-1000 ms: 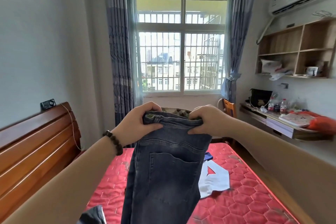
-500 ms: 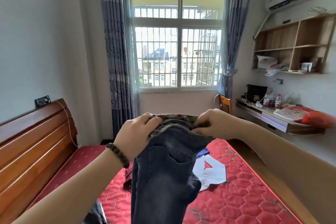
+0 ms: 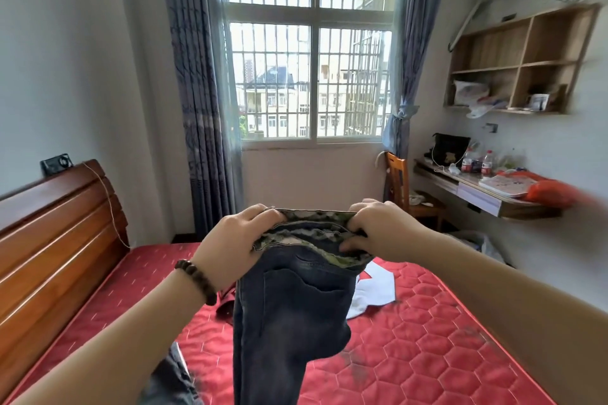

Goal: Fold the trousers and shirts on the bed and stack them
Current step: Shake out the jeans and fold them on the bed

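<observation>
Jeans (image 3: 289,322) hang over bed (image 3: 427,339) | our left hand (image 3: 230,250) and right hand (image 3: 378,230) pinch waistband corners | we judge denim heavy, floppy; hold waistband, then hems

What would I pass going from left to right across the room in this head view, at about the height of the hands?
Wooden headboard → left hand → jeans waistband held up between both hands → right hand → wooden chair → desk with water bottles.
</observation>
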A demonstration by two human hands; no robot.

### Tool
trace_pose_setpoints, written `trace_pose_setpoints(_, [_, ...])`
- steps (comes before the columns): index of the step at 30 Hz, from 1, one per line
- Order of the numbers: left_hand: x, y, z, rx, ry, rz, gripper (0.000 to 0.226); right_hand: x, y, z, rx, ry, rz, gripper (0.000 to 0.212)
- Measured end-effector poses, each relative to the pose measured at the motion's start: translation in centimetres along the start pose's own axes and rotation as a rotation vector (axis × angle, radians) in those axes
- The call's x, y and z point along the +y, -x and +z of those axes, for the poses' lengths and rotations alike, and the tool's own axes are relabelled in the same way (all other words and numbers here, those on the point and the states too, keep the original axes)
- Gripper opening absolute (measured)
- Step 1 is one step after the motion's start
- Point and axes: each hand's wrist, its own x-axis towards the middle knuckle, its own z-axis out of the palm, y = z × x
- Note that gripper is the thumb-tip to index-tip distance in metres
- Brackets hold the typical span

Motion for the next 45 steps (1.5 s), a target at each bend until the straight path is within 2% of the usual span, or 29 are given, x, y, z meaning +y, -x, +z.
trace_pose_setpoints(5, [-0.5,0.4,-0.5,-0.169,0.235,-0.1,0.035,-0.9,0.8,1.0,0.138,-0.464,-0.056,0.033])
trace_pose_setpoints(7, [0.0,0.3,-0.3,-0.208,0.262,-0.133,0.028,-1.7,1.0,1.6,0.192,-0.539,-0.123,0.03])
trace_pose_setpoints(10, [-0.3,0.3,-0.3,-0.205,0.18,-0.166,0.019,-2.0,1.4,1.5,0.21,-0.498,-0.186,0.031])
trace_pose_setpoints(13, [-0.7,0.4,-0.8,-0.068,0.173,-0.194,0.018,-1.1,1.4,-0.2,0.041,-0.165,-0.157,0.033])
trace_pose_setpoints(15, [-0.1,0.3,-0.8,0.009,0.219,-0.158,0.013,-0.6,1.2,-1.0,-0.041,-0.054,-0.15,0.03])
trace_pose_setpoints(19, [0.8,0.5,-0.8,0.061,0.236,-0.066,0.011,-0.1,1.4,-1.2,-0.036,0.02,-0.164,0.027])
trace_pose_setpoints(22, [0.7,0.9,-1.0,0.034,0.222,-0.028,0.012,0.2,1.4,-0.8,-0.01,0.125,-0.139,0.028])
trace_pose_setpoints(24, [0.6,1.1,-0.9,-0.014,0.208,-0.031,0.015,-0.2,1.4,-0.2,0.048,0.03,-0.132,0.03])
trace_pose_setpoints(28, [0.4,1.3,-0.5,-0.204,0.224,-0.054,0.016,-1.5,1.6,1.1,0.132,-0.321,-0.112,0.032])
trace_pose_setpoints(30, [-0.1,1.4,-0.5,-0.249,0.12,-0.088,0.025,-1.3,1.7,1.2,0.092,-0.332,-0.097,0.034])
trace_pose_setpoints(32, [-0.8,1.4,-0.8,-0.187,0.094,-0.154,0.035,-0.4,1.8,0.6,0.035,-0.252,-0.117,0.033])
trace_pose_setpoints(35, [-0.9,1.0,-0.8,-0.055,0.164,-0.192,0.035,0.2,1.8,-0.3,0.039,-0.186,-0.156,0.03])
trace_pose_setpoints(39, [-0.6,0.3,-0.5,0.065,0.304,-0.3,0.035,0.5,2.2,-0.3,0.128,-0.38,-0.147,0.031])
trace_pose_setpoints(42, [-0.7,0.2,-0.6,0.112,0.477,-0.326,0.032,0.9,2.8,-0.2,-0.004,-0.436,-0.114,0.06])
trace_pose_setpoints(43, [-0.8,0.1,-0.7,0.103,0.51,-0.319,0.03,0.8,2.9,0.1,-0.007,-0.441,-0.122,0.058])
trace_pose_setpoints(45, [-1.0,0.0,-1.0,0.07,0.544,-0.314,0.027,0.4,2.7,0.8,0.119,-0.493,-0.108,0.035])
